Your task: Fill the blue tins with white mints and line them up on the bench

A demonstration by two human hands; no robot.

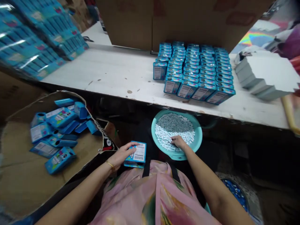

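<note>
My left hand (122, 155) is closed around a small blue printed box (140, 153), held over my lap with a white label panel facing up. Low in front of me sits a round turquoise basin (199, 131) filled with many small white pieces (164, 137); its far half lies in shadow. The fingertips of my right hand (178, 142) are bent together down at the surface of these pieces. Whether a piece is pinched between them is too small to make out.
On the white table (112, 72) stand tight rows of blue boxes (197, 75). A carton (21, 162) at left holds loose blue boxes (62, 120). Wrapped box stacks (37, 34), a large cardboard box (178, 25) and white stacked sheets (267, 75) surround the table area.
</note>
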